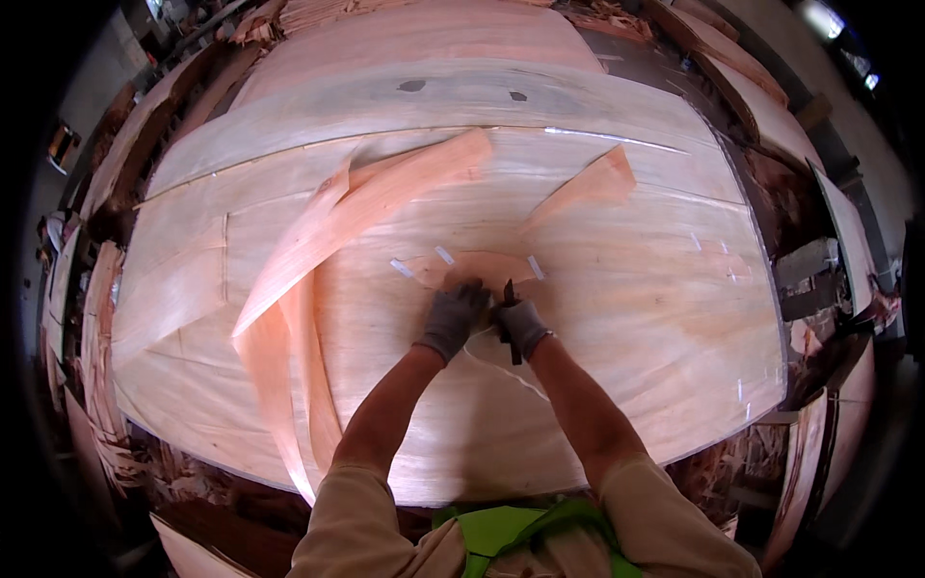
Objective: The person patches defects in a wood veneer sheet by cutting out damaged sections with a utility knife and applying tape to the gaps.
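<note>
A veneer patch [487,262] of more orange wood lies on the large pale veneer sheet [636,318] in front of me, with white tape strips [443,255] across its edge. My left hand [453,318], in a grey glove, rests with its fingers laid over the near left part of this patch. Beside it, my right hand [523,326], gloved too, grips a dark knife [514,353], held upright close to the patch's near edge. A thin white strip [506,374] trails from between the hands toward my right forearm. The left fingertips partly hide the patch.
Long loose veneer pieces [332,226] curl across the sheet's left side. Another veneer scrap [588,188] lies beyond my hands. A thin stick [318,144] crosses the far part. Torn veneer [101,337] and stacked boards [752,111] surround the sheet.
</note>
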A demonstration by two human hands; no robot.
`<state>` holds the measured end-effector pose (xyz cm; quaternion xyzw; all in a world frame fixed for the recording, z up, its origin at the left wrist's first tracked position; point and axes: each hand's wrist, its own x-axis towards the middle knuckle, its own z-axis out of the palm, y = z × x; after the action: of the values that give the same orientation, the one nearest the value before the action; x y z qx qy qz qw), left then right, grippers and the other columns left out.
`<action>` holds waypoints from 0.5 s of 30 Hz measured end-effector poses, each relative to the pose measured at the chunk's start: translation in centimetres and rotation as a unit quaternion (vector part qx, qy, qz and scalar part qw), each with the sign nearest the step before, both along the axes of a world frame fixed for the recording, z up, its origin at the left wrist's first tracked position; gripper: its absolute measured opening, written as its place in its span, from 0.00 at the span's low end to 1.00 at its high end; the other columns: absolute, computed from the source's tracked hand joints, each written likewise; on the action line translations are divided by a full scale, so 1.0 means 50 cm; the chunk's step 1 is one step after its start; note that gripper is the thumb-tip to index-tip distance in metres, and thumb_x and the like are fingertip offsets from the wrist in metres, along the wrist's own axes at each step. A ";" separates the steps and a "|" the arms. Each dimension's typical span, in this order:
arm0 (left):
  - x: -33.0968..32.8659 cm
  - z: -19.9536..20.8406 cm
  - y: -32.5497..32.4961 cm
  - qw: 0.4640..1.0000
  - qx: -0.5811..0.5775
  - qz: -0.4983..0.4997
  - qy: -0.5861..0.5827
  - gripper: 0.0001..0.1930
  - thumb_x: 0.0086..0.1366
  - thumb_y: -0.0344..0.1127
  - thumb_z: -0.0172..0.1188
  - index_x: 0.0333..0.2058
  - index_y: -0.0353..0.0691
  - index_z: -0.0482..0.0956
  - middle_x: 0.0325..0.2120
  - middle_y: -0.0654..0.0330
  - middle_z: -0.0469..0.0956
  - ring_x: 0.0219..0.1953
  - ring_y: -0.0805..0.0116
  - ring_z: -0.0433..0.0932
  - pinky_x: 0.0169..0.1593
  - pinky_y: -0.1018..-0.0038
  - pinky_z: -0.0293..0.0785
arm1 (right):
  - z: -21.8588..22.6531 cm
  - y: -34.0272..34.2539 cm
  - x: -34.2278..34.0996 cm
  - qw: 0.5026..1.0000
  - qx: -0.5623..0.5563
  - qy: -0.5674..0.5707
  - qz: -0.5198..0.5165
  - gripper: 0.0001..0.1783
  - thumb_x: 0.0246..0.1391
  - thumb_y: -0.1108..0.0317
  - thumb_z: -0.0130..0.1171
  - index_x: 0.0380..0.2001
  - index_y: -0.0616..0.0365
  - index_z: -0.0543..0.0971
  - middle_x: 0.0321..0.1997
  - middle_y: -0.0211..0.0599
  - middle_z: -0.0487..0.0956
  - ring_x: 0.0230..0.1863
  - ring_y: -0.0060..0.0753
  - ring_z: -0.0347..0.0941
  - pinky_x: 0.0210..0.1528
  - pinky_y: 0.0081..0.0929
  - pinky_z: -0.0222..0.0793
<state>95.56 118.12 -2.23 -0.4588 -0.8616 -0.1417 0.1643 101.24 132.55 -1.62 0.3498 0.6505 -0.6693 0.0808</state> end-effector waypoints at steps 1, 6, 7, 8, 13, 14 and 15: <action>0.003 0.012 0.009 1.000 0.000 -0.009 -0.004 0.14 0.55 0.38 0.55 0.41 0.44 0.75 0.44 0.60 0.74 0.45 0.62 0.72 0.38 0.62 0.69 | -0.009 -0.010 0.007 0.999 0.016 0.008 -0.031 0.10 0.47 0.67 0.59 0.30 0.62 0.77 0.16 0.33 0.72 0.12 0.25 0.66 0.12 0.24 0.60; -0.011 -0.019 -0.014 0.999 -0.033 0.011 0.031 0.15 0.57 0.38 0.52 0.43 0.45 0.74 0.45 0.61 0.73 0.43 0.63 0.73 0.34 0.62 0.68 | 0.019 -0.102 0.057 0.977 -0.198 0.028 -0.071 0.06 0.46 0.69 0.60 0.27 0.59 0.75 0.19 0.31 0.72 0.12 0.25 0.63 0.13 0.22 0.59; -0.008 -0.002 -0.003 0.995 -0.096 0.018 -0.034 0.18 0.58 0.37 0.50 0.49 0.46 0.72 0.51 0.59 0.70 0.51 0.60 0.70 0.40 0.60 0.69 | 0.013 -0.079 0.073 0.970 -0.215 0.050 -0.105 0.05 0.48 0.68 0.58 0.27 0.58 0.75 0.18 0.29 0.71 0.12 0.23 0.61 0.13 0.21 0.59; -0.007 0.009 -0.005 0.991 -0.125 0.038 0.008 0.23 0.58 0.39 0.52 0.53 0.47 0.68 0.55 0.56 0.65 0.56 0.57 0.64 0.47 0.57 0.65 | 0.005 -0.057 0.087 0.961 -0.230 0.072 -0.136 0.05 0.51 0.67 0.56 0.28 0.56 0.75 0.17 0.26 0.70 0.11 0.22 0.60 0.12 0.19 0.58; -0.025 0.136 -0.247 0.923 -0.068 0.374 -0.051 0.52 0.45 0.56 0.66 0.65 0.49 0.46 0.66 0.45 0.40 0.68 0.47 0.39 0.63 0.40 0.36 | 0.078 0.350 0.393 0.979 0.162 0.121 0.013 0.14 0.62 0.59 0.40 0.33 0.51 0.74 0.16 0.17 0.61 0.11 0.14 0.54 0.11 0.16 0.51; -0.027 0.168 -0.303 0.882 -0.119 0.453 -0.057 0.53 0.44 0.57 0.66 0.65 0.49 0.47 0.66 0.45 0.40 0.67 0.45 0.39 0.62 0.39 0.38 | 0.118 0.438 0.510 0.968 0.241 0.076 0.001 0.14 0.58 0.64 0.41 0.40 0.57 0.73 0.26 0.27 0.68 0.22 0.22 0.63 0.22 0.21 0.60; -0.043 0.181 -0.365 0.850 -0.143 0.506 -0.043 0.56 0.42 0.58 0.67 0.65 0.51 0.45 0.66 0.44 0.40 0.67 0.44 0.39 0.62 0.39 0.37 | 0.164 0.523 0.626 0.950 0.311 0.028 -0.011 0.20 0.53 0.68 0.42 0.47 0.64 0.71 0.36 0.37 0.75 0.33 0.30 0.72 0.32 0.27 0.70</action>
<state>93.40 99.89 6.83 0.0287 -0.9915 0.0663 0.1085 132.53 158.69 6.59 0.3459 0.8245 -0.4442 -0.0574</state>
